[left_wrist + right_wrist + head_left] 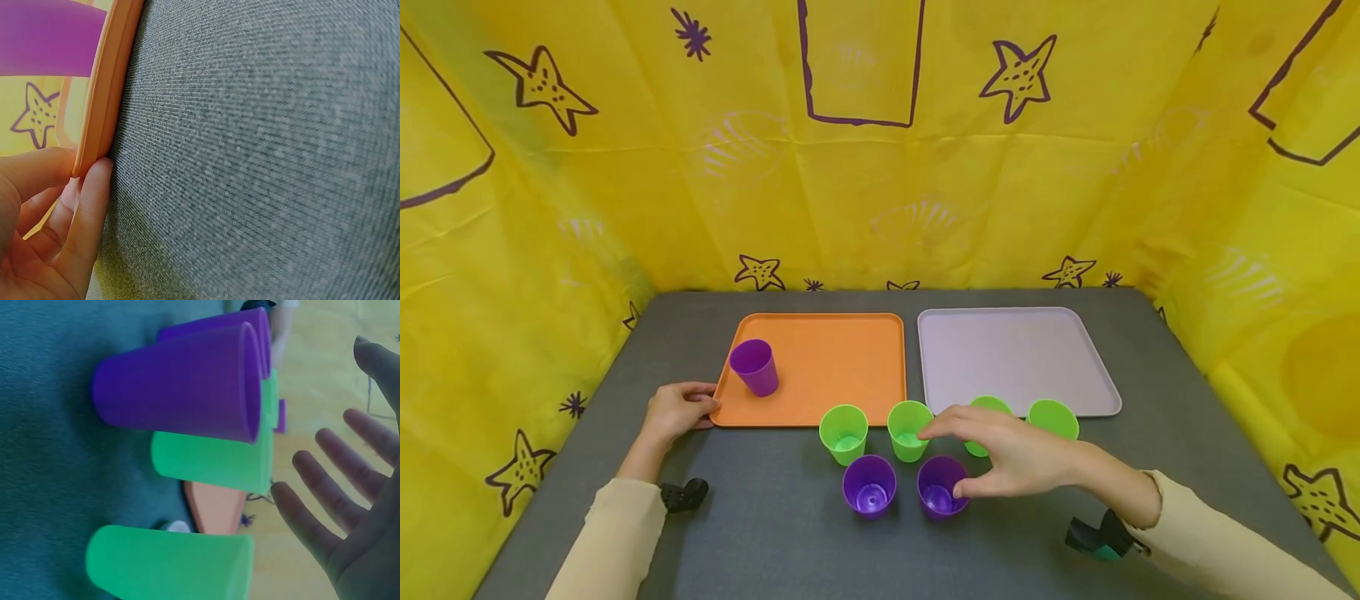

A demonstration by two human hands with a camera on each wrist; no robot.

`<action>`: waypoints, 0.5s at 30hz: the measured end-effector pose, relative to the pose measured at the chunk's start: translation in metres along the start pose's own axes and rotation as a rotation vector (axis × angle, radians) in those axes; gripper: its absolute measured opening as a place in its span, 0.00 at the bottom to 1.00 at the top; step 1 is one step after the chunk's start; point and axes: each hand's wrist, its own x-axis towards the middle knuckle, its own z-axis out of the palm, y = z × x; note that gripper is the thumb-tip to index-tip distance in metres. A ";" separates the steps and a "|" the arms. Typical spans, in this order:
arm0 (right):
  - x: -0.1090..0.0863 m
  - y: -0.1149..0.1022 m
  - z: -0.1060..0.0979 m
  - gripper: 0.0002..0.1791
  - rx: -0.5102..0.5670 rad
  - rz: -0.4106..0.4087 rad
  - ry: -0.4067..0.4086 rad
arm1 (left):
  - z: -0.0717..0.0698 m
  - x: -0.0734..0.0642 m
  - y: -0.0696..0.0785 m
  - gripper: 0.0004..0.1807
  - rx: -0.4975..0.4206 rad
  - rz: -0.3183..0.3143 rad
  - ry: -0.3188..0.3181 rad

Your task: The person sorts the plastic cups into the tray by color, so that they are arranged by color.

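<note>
My left hand (673,412) is at the near left corner of an orange tray (835,362), pinching its rim between thumb and fingers. On that tray's left side a purple cup (760,373) stands upright. My right hand (1018,457) hovers over the right one of two purple cups (938,500) in front, fingers spread and thumb overlapping its rim in the head view. In the right wrist view the fingers (334,494) are apart from that purple cup (178,387). The other purple cup (869,492) stands to its left.
Behind the purple cups runs a row of green cups: one (844,437) at the left, another (907,437) beside it, a third (977,448) partly hidden by my right hand, and one (1052,419) at the right. A pale lilac tray (1015,358) lies right of the orange tray.
</note>
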 end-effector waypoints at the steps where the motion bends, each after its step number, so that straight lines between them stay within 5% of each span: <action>1: -0.002 0.000 0.002 0.33 0.003 0.006 -0.005 | 0.000 0.000 0.000 0.23 0.001 0.000 0.000; 15: -0.012 0.008 0.026 0.35 -0.026 0.024 -0.044 | 0.000 0.001 0.001 0.24 0.006 -0.007 0.004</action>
